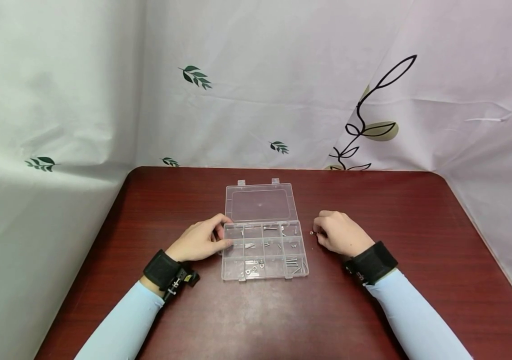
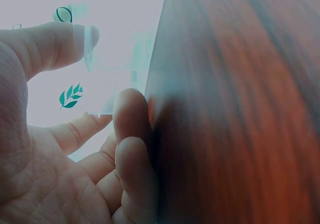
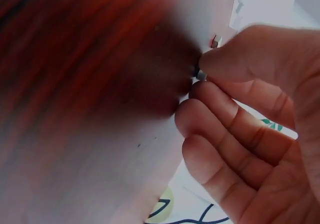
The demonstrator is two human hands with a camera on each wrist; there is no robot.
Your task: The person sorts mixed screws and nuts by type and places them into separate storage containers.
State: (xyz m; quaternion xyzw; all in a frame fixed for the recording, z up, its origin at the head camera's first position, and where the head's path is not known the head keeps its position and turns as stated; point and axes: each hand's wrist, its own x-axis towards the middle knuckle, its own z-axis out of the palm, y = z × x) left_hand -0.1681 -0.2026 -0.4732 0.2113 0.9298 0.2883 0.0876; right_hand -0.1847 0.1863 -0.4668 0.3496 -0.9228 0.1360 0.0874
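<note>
We see a small metal nut [image 3: 202, 75] pinched between the thumb and forefinger of the right hand [image 1: 340, 234]. In the right wrist view the grip is closed on it at the fingertips [image 3: 210, 64], the remaining fingers curled loosely beneath. A second small metal part [image 3: 216, 41] lies on the table [image 1: 373, 310] just beyond the thumb; in the head view we make out a tiny ring-shaped part [image 1: 312, 232] on the table just left of the knuckles. We cannot tell whether these are the same piece.

The right hand rests on the table just beside the right edge of a clear plastic organiser box [image 1: 303, 272], apart from it. The box sits near the middle of the table, its lid [image 1: 259, 202] folded open and lying flat on the far side. The tray is divided into compartments in three rows. Several hold small metal fasteners: screws [image 1: 291, 261] in the near right cell, washers or nuts [image 1: 254, 269] in the near middle-left cell, and scattered pieces in the middle and far rows.

The left hand [image 1: 201, 240] holds the left edge of the box. Its thumb lies at the far left corner and its fingers curl against the side wall. The left wrist view shows the thumb [image 2: 60, 44] pressed on a clear plastic edge.

Both wrists carry black straps above light blue sleeves [image 1: 418, 320]. Pale curtains printed with leaves [image 1: 197, 77] hang behind the table.
</note>
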